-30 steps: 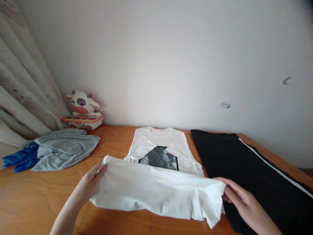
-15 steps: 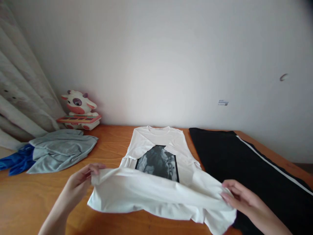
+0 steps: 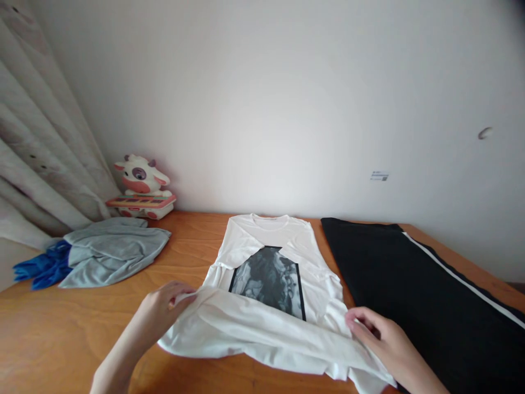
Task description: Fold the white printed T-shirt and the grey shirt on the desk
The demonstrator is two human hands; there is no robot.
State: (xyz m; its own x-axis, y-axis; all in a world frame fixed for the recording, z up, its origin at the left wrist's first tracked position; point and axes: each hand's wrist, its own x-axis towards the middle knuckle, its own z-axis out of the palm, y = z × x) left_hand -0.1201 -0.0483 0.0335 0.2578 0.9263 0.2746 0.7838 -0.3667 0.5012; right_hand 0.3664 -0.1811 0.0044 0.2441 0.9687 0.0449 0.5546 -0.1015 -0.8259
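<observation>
A white T-shirt with a dark grey printed picture lies on the wooden table, its neck toward the wall and its sleeves turned in over the front. My left hand pinches the lower part at the left side. On the opposite side, my right hand has the cloth between thumb and fingers. Between the two hands the bottom of the shirt is lifted and bunched in loose folds, its lower edge hanging toward me. The fold touches the bottom of the print.
Black trousers with a white stripe lie flat at the right. To the left are a grey cloth and a blue cloth. A toy cow keyboard stands by the curtain. The wall closes off the table's far side.
Both hands have moved inward, closer together, with the shirt's lower part in them. The raised cloth between them has sagged, and more of the print shows. The view has shifted slightly.
</observation>
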